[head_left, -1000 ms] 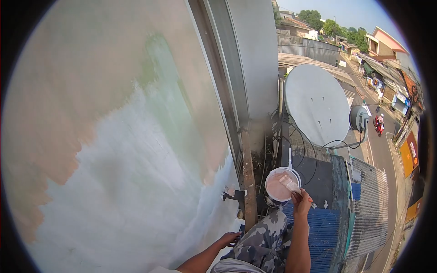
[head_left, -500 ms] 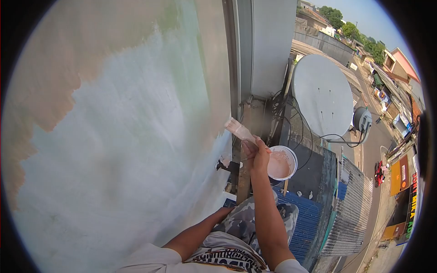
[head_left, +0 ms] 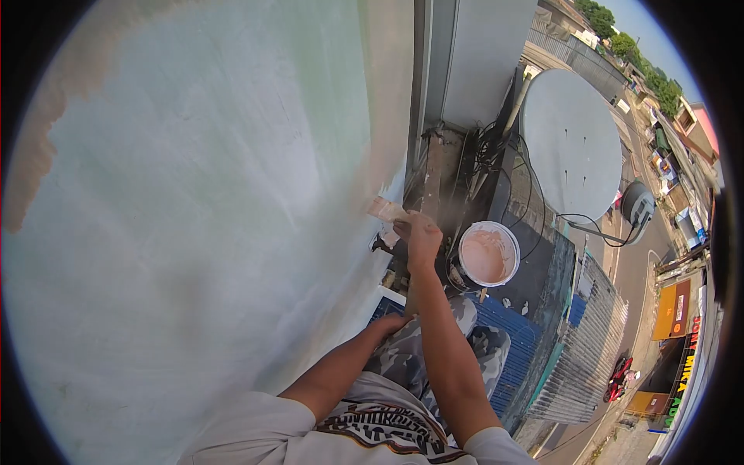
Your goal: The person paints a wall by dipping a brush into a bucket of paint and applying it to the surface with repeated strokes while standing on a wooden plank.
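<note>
My right hand (head_left: 423, 239) is closed round a paintbrush (head_left: 387, 210) whose wide bristles are coated in pale pink paint. The bristles point left and overlap the right edge of the wall (head_left: 201, 232), which is whitish with a green patch and a pinkish-beige strip down that edge. Just right of this hand stands a white-rimmed bucket (head_left: 490, 254) with pink paint inside and smeared round its walls. My left hand (head_left: 393, 324) is low beside my camouflage-clad leg (head_left: 446, 329), with its fingers mostly hidden.
A large grey satellite dish (head_left: 572, 147) stands at the right, with black cables (head_left: 488, 147) bunched beside it. Grey panels (head_left: 484, 70) rise beyond the wall. Lower down are blue corrugated roofing (head_left: 496, 349), a grey corrugated roof (head_left: 581, 341), and a street (head_left: 632, 287) with a red motorcycle (head_left: 618, 378).
My right hand has brought the paintbrush left and slightly down, to the wall's edge. My view has shifted, so the bucket and dish appear further right. My left hand stays by my leg.
</note>
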Tool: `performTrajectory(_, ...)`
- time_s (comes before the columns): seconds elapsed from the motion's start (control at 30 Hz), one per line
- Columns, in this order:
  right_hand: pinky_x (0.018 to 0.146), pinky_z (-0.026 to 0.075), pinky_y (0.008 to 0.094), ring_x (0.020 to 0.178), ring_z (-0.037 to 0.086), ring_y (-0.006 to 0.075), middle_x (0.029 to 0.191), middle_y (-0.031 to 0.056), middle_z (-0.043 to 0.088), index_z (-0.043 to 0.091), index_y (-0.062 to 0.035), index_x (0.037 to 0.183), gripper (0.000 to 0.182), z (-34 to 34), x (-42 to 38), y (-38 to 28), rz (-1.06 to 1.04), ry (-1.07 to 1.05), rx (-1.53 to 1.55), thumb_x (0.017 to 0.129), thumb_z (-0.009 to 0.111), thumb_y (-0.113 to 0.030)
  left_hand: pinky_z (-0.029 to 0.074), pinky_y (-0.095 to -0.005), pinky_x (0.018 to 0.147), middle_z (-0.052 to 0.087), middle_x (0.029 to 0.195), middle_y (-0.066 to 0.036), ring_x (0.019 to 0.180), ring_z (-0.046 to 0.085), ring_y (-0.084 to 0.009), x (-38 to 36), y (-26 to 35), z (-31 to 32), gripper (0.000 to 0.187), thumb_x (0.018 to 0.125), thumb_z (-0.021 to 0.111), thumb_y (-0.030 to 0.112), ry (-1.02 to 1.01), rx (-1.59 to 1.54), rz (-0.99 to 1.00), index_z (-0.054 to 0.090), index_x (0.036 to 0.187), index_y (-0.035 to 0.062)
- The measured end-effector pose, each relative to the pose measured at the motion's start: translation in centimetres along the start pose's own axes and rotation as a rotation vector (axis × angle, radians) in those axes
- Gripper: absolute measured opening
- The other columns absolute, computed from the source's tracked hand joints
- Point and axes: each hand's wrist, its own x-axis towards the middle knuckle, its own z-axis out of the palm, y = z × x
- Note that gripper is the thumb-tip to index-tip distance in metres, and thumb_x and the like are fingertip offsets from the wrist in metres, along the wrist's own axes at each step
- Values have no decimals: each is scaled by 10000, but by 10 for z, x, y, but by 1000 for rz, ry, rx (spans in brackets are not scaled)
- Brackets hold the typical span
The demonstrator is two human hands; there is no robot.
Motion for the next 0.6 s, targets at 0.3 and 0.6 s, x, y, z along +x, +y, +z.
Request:
performTrajectory(0.3,757,629,326,789,710,237,938,185,665,622,119,1058,297,89,-20,-150,-253,-233,211,940,608,-153,497,-448,911,640,1205,-291,1123,634,-401,-15,6,9,895,850,543,719,160,81,45,637,1176,-108)
performTrajectory(0.6,703,622,323,768,714,229,936,162,684,643,95,1016,264,3,9,-35,-13,22,-69,931,614,-153,493,-453,895,644,1191,-291,1106,639,-401,-46,29,4,850,869,554,678,167,68,20,622,1201,-102)
